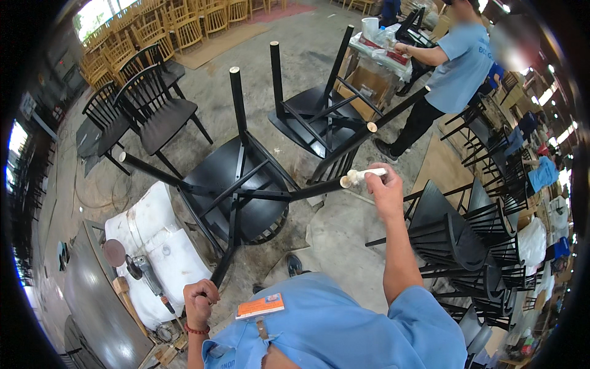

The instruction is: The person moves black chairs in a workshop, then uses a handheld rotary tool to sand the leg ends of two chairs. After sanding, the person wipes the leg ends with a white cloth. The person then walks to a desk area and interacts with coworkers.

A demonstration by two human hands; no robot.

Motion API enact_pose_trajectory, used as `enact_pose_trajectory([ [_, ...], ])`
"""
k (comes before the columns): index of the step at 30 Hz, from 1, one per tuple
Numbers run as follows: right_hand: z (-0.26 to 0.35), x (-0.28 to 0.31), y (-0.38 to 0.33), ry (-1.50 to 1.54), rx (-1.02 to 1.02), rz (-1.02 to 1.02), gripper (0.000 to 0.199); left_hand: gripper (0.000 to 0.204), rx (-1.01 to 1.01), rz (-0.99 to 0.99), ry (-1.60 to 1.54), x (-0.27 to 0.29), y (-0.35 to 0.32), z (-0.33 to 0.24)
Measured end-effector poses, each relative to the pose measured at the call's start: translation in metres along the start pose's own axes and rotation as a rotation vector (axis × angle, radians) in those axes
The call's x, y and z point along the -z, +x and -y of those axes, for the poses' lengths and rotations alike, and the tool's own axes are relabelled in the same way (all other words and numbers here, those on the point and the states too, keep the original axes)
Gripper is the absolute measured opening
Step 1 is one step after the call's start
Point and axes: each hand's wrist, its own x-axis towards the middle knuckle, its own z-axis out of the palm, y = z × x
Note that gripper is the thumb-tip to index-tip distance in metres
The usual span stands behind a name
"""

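A black wooden chair (228, 172) is upside down in front of me, its legs sticking up with pale round ends. My right hand (382, 184) pinches a whitish, crumpled, cloth-like thing (369, 174) at the end of the chair's right-hand leg; its exact kind is unclear. My left hand (200, 298), with a red bead bracelet at the wrist, is closed at the end of the near chair leg (225, 268). The fingers partly hide that leg end.
A second upturned black chair (316, 111) stands beyond. An angle grinder (147, 277) and a mallet (126, 295) lie on a white-wrapped bundle (138, 212) at left. Stacked black chairs (452, 234) crowd the right. A co-worker (458, 67) stands by a cluttered table (381, 52).
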Motion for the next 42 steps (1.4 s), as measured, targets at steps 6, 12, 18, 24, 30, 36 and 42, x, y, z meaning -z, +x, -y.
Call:
enact_pose_trajectory([
  [6, 0.003, -0.006, -0.004, -0.022, 0.051, 0.032, 0.022, 0.081, 0.007, 0.026, -0.035, 0.003, 0.0, 0.0],
  [12, 0.001, -0.004, -0.008, -0.053, -0.003, 0.001, 0.021, 0.082, 0.001, 0.024, -0.044, 0.004, -0.001, 0.002],
  [18, 0.003, -0.01, -0.012, 0.038, 0.016, -0.123, 0.02, 0.082, -0.04, 0.048, -0.062, 0.007, 0.0, 0.005],
  [24, 0.0, -0.01, -0.017, -0.031, 0.045, -0.112, 0.021, 0.079, -0.083, 0.061, -0.092, 0.009, -0.001, 0.003],
  [30, 0.002, -0.004, 0.006, -0.069, 0.025, -0.063, 0.018, 0.08, 0.0, 0.041, -0.16, 0.01, -0.001, 0.003],
  [36, 0.064, -0.063, 0.139, 0.049, 0.207, 0.174, 0.015, 0.084, 0.148, -0.182, -0.146, -0.001, -0.005, -0.003],
  [42, 0.106, -0.221, 0.259, 0.121, 0.221, 0.424, 0.016, 0.089, 0.296, -0.365, 0.086, -0.013, -0.004, -0.014],
])
